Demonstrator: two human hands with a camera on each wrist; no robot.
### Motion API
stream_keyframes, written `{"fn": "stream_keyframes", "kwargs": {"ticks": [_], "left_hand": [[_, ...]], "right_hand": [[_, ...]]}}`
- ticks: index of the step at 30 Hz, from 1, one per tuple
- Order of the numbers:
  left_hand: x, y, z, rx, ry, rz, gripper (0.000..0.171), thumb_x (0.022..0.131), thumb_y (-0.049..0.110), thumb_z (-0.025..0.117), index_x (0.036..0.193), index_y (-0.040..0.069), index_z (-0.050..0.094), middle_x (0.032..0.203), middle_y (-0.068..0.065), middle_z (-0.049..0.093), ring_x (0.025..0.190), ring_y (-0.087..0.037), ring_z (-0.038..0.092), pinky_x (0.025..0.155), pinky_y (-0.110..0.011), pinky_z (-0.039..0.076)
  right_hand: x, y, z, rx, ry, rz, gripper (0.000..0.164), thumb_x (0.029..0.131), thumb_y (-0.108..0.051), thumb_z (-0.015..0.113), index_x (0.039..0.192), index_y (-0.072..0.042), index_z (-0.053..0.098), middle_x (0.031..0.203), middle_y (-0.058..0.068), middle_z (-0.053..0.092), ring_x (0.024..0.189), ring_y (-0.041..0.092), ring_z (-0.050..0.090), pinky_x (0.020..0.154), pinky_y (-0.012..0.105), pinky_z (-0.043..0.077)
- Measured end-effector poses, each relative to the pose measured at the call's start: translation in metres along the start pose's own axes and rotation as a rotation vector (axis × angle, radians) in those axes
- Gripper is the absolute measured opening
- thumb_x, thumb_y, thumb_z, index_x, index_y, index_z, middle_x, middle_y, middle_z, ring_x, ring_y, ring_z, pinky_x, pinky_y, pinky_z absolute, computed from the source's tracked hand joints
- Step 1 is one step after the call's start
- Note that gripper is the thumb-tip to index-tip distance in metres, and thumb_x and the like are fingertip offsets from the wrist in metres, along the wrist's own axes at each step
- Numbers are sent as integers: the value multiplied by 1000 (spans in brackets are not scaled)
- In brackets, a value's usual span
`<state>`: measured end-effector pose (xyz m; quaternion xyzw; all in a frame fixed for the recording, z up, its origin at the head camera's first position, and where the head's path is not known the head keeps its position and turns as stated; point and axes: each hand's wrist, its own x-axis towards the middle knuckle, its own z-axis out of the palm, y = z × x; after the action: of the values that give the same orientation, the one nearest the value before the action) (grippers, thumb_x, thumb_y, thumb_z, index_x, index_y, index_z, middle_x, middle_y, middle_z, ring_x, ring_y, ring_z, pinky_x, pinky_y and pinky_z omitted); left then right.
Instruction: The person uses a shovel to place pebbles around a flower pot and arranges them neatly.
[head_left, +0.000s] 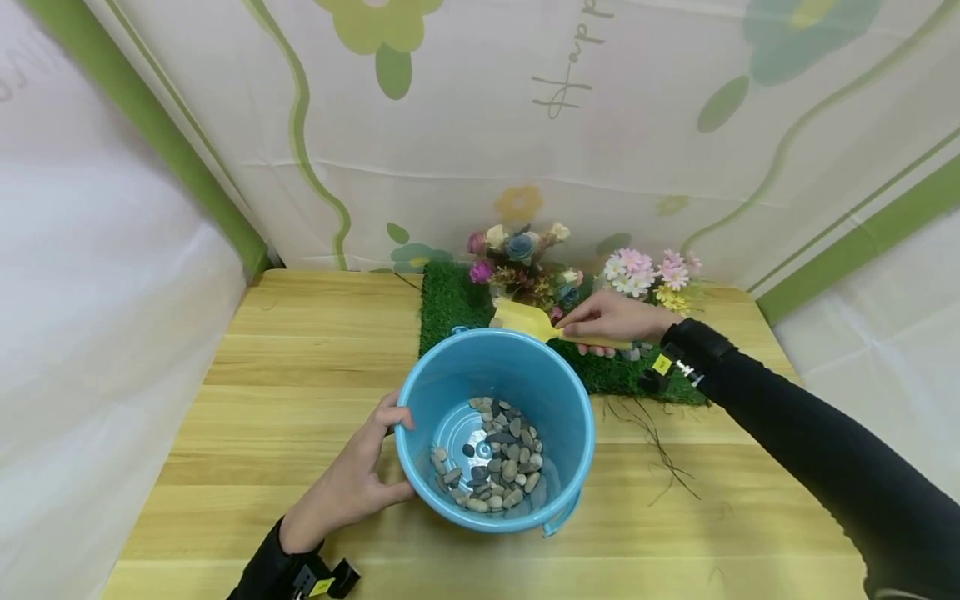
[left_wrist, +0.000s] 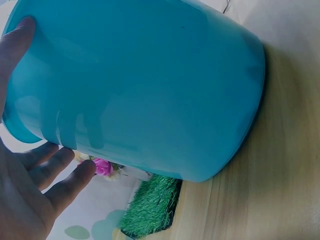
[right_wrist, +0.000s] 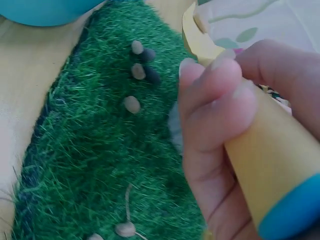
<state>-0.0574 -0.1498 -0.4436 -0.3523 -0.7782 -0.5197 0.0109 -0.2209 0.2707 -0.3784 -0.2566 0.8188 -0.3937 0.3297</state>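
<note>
A light-blue bucket stands on the wooden table, with grey and tan pebbles spread over its bottom. My left hand grips its left side, the index finger hooked over the rim; in the left wrist view the other fingers lie along the outer wall. Just beyond the far rim, my right hand holds a yellow toy shovel by its handle, blade pointing left. A small pebble shows at the blade in the right wrist view. Below that hand, several pebbles lie on green artificial turf.
Artificial flowers and pink and white blossoms stand at the back of the turf, against a printed curtain. Thin dark strands lie on the wooden table right of the bucket. The bucket's handle hangs at its near right.
</note>
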Motion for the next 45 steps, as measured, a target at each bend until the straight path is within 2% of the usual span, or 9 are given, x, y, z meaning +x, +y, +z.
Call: {"fn": "stream_keyframes", "kwargs": {"ticks": [6, 9, 16, 21, 24, 29, 34, 37, 45], "left_hand": [[1, 0, 1, 3, 1, 9, 72, 73, 6, 90, 120, 15, 37, 159, -16, 29, 137, -42, 40, 98, -59, 47], [1, 0, 2, 1, 2, 14, 71, 73, 7, 90, 120, 14, 37, 159, -17, 30, 136, -43, 40, 97, -60, 48], [2, 0, 2, 9, -4, 20, 68, 77, 12, 89, 120, 15, 37, 158, -18, 30, 136, -42, 41, 98, -59, 47], [2, 1, 2, 10, -2, 27, 65, 79, 18, 88, 120, 15, 38, 158, -17, 31, 137, -42, 41, 99, -60, 46], [2, 2, 1, 13, -4, 20, 63, 83, 25, 87, 120, 15, 37, 158, -17, 31, 137, -42, 41, 99, -59, 46], [2, 2, 0, 13, -4, 21, 62, 84, 28, 86, 120, 15, 37, 156, -21, 32, 136, -44, 41, 99, -58, 47], [2, 1, 0, 12, -4, 24, 60, 88, 36, 82, 120, 14, 37, 154, -24, 33, 134, -46, 42, 98, -57, 48], [1, 1, 0, 10, -3, 17, 60, 88, 37, 82, 120, 15, 37, 155, -23, 33, 135, -45, 41, 99, -57, 48], [0, 1, 0, -4, -5, 7, 60, 88, 36, 82, 120, 15, 37, 154, -26, 32, 133, -50, 41, 99, -58, 47]], "right_hand": [[9, 6, 13, -22, 9, 46, 34, 109, -20, 50, 134, -1, 63, 93, 20, 66, 70, 28, 58, 65, 39, 51], [12, 3, 19, -37, 31, 57, 33, 110, -18, 48, 133, -1, 64, 94, 17, 67, 71, 29, 59, 67, 40, 51], [20, 1, 29, -50, 77, 74, 30, 109, -12, 46, 123, -4, 71, 77, 11, 67, 64, 27, 57, 61, 40, 51], [20, -5, 32, -60, 106, 87, 29, 109, -13, 47, 122, -5, 72, 73, 11, 66, 61, 27, 56, 59, 40, 50], [17, -12, 33, -77, 118, 90, 28, 109, -14, 48, 122, -6, 72, 72, 12, 65, 59, 26, 54, 58, 40, 49], [10, -22, 36, -93, 123, 67, 30, 108, -12, 47, 127, -3, 68, 70, 13, 62, 56, 22, 50, 57, 39, 45], [0, -35, 36, -92, 125, 79, 32, 108, -13, 48, 133, -1, 63, 62, 6, 50, 56, 18, 41, 61, 39, 42], [-8, -42, 33, -93, 124, 92, 33, 109, -14, 48, 137, -1, 59, 64, 4, 46, 57, 18, 37, 62, 40, 39], [-28, -67, 24, -90, 169, 70, 36, 108, -16, 52, 140, 0, 56, 81, 14, 60, 58, 22, 43, 53, 36, 39]]}}
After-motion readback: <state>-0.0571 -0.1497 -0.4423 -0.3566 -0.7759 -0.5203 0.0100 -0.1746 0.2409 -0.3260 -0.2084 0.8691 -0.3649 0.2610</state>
